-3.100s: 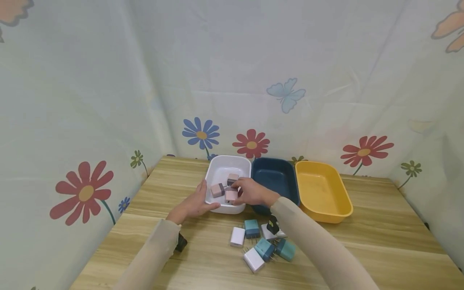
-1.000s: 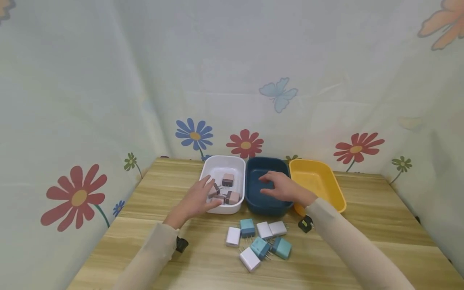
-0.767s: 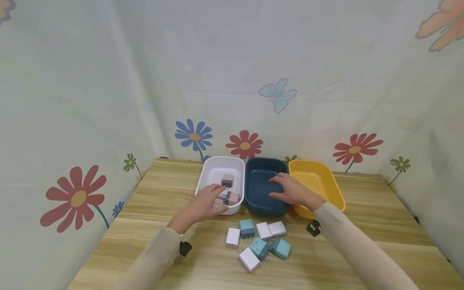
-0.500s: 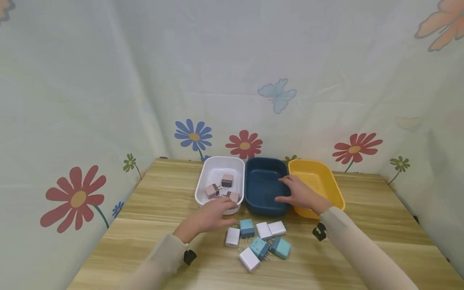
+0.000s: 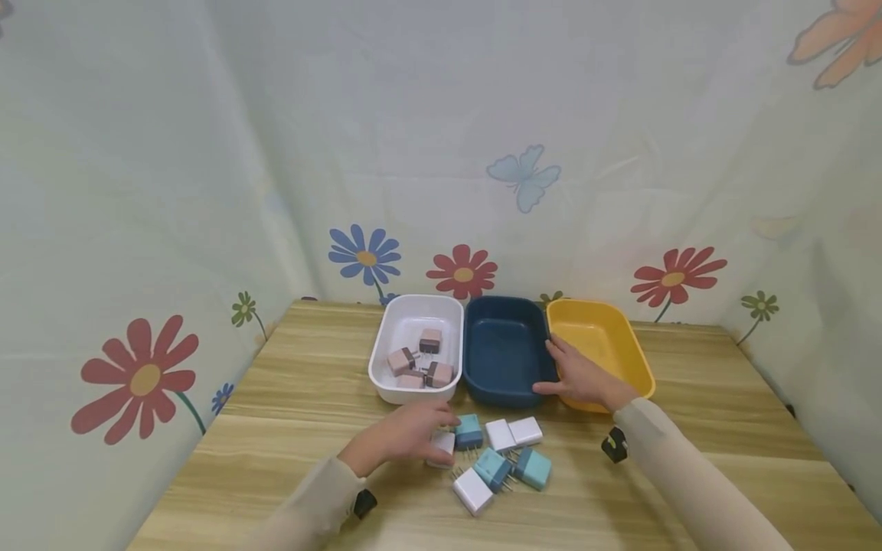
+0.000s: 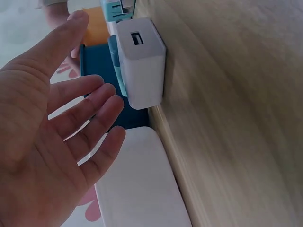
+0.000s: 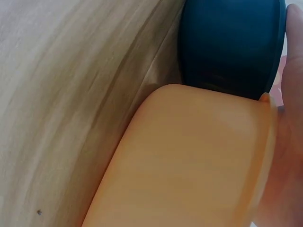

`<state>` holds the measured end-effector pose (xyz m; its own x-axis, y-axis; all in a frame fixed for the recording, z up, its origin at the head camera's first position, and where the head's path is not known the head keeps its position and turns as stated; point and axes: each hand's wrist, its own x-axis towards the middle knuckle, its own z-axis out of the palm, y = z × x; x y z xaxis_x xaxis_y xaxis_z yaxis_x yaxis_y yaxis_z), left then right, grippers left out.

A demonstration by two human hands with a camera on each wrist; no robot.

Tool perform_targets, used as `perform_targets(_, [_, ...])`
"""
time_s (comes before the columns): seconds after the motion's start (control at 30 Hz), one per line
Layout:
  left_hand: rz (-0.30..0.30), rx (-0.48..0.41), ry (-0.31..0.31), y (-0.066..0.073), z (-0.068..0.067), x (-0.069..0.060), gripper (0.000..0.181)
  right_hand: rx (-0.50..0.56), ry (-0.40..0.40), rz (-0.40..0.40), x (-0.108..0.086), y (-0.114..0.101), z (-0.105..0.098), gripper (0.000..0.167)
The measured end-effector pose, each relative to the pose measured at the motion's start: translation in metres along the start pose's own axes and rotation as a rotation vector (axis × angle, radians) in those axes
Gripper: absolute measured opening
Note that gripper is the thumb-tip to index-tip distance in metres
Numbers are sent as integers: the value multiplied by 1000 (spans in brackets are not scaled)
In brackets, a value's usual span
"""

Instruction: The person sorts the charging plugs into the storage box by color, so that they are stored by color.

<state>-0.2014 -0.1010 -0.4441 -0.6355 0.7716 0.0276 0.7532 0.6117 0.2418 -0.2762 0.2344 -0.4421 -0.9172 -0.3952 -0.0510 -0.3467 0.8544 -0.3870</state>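
Observation:
My left hand [image 5: 406, 433] is just over a white charger plug [image 5: 441, 450] at the left of the loose group. In the left wrist view the fingers are spread, apart from that white plug [image 6: 144, 66] with its USB slot. My right hand [image 5: 584, 376] rests by the adjoining rims of the dark blue bin [image 5: 506, 394] and the yellow bin [image 5: 637, 375], thumb near the blue front rim. Teal plugs [image 5: 468, 433] and more white plugs [image 5: 472, 491] lie on the table, prongs showing. Several pink-and-brown plugs [image 5: 439, 374] sit in the white bin [image 5: 451, 329].
The three bins stand in a row along the back of the wooden table [image 5: 303, 383]. Behind it hangs a flower-printed curtain [image 5: 386, 153]. In the right wrist view the yellow bin's outer wall [image 7: 189, 151] fills the middle.
My left hand has left the white bin and come down and right to the white plug. The right hand, earlier at the pink plugs, has shifted right across the blue bin to its right rim.

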Motion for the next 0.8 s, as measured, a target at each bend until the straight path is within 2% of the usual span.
perform_targets(0.13, [-20, 3, -12, -3, 4, -1, 55, 19, -20, -9, 1, 2, 0, 104])
perform_targets(0.43, [-1, -11, -4, -10, 10, -2, 48, 10, -29, -7, 0, 3, 1, 109])
perform_targets(0.8, [-24, -6, -23, -14, 17, -3, 53, 20, -30, -1, 3, 4, 5, 111])
